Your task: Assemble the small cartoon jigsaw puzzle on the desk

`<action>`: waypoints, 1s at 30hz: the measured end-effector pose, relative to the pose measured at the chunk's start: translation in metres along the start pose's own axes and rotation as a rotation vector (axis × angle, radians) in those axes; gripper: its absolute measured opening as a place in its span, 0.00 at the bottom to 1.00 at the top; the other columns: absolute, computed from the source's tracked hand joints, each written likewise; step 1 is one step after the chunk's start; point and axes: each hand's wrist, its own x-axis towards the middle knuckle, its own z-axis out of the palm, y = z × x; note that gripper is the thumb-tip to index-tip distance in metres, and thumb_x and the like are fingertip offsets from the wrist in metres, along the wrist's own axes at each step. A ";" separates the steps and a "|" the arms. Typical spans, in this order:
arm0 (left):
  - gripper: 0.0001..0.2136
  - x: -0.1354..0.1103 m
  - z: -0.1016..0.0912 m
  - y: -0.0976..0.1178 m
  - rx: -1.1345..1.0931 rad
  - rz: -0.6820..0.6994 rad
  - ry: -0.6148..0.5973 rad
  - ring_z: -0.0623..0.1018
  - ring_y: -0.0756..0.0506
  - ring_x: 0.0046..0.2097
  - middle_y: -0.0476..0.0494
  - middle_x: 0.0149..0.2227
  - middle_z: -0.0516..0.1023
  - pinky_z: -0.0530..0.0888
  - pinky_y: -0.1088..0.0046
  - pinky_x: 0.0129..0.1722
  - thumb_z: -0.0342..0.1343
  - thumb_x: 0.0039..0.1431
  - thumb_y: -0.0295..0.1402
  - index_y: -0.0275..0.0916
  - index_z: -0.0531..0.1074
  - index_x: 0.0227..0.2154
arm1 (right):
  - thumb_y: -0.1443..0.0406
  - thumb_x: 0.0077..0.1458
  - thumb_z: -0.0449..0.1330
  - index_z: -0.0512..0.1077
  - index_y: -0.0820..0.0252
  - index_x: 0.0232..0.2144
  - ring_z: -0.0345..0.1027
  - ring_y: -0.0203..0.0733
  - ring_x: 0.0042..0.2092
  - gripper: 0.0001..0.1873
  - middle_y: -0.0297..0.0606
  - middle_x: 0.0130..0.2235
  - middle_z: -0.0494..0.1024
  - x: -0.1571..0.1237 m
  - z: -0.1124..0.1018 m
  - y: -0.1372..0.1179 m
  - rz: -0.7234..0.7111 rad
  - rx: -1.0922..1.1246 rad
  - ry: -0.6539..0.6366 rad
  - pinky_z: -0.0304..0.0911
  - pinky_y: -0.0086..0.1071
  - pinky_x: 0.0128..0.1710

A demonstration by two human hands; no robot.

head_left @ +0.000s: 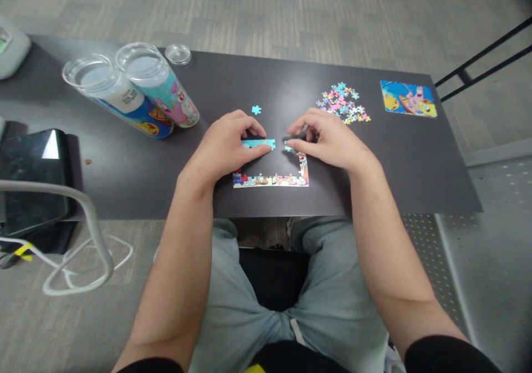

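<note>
Puzzle border (270,181) shows one top gap, our left hand (230,143) and right hand (328,139) touching either side, grasp unclear; loose pieces (341,102) near the far edge of the counter (415,162) are unplaced.

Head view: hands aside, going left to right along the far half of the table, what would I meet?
White device at the left edge → two clear-topped canisters → single blue puzzle piece → pile of puzzle pieces → picture card at the right.
</note>
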 end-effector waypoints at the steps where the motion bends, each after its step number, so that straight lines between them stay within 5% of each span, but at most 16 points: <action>1: 0.09 0.000 0.000 0.000 0.001 0.000 -0.003 0.84 0.36 0.49 0.43 0.48 0.89 0.81 0.53 0.57 0.81 0.66 0.38 0.46 0.90 0.45 | 0.62 0.71 0.77 0.89 0.53 0.50 0.70 0.45 0.38 0.08 0.40 0.49 0.86 0.003 -0.002 -0.001 0.001 0.012 0.023 0.74 0.47 0.47; 6: 0.09 0.000 0.000 0.001 0.013 -0.006 -0.003 0.84 0.36 0.49 0.43 0.50 0.90 0.81 0.52 0.58 0.81 0.66 0.38 0.46 0.91 0.46 | 0.60 0.79 0.75 0.88 0.51 0.53 0.78 0.52 0.46 0.05 0.42 0.52 0.86 0.031 0.000 -0.010 0.038 -0.077 0.120 0.79 0.51 0.56; 10: 0.10 -0.003 -0.001 0.000 -0.007 -0.009 -0.017 0.84 0.35 0.51 0.43 0.50 0.90 0.81 0.53 0.59 0.82 0.66 0.40 0.47 0.91 0.47 | 0.59 0.81 0.75 0.90 0.47 0.61 0.83 0.62 0.57 0.11 0.45 0.54 0.85 0.052 0.016 -0.015 0.055 -0.165 0.010 0.81 0.58 0.67; 15: 0.11 -0.007 -0.003 -0.003 -0.051 -0.008 -0.022 0.85 0.36 0.50 0.44 0.50 0.89 0.82 0.55 0.56 0.81 0.66 0.39 0.47 0.90 0.47 | 0.57 0.82 0.75 0.87 0.42 0.74 0.85 0.64 0.59 0.23 0.47 0.60 0.82 0.061 0.037 -0.011 0.077 -0.205 -0.042 0.83 0.61 0.70; 26: 0.11 -0.008 -0.003 -0.006 -0.071 0.006 -0.011 0.84 0.38 0.48 0.45 0.47 0.88 0.81 0.56 0.56 0.83 0.65 0.36 0.46 0.90 0.47 | 0.69 0.77 0.75 0.90 0.50 0.67 0.85 0.62 0.57 0.21 0.48 0.61 0.80 0.055 0.038 -0.008 0.107 -0.283 0.079 0.81 0.67 0.68; 30: 0.11 -0.008 -0.003 -0.007 -0.063 0.001 -0.001 0.85 0.37 0.48 0.45 0.48 0.89 0.82 0.55 0.57 0.83 0.65 0.37 0.47 0.90 0.47 | 0.68 0.77 0.74 0.90 0.50 0.53 0.85 0.63 0.57 0.08 0.46 0.56 0.83 0.057 0.041 -0.003 0.051 -0.275 0.089 0.83 0.66 0.67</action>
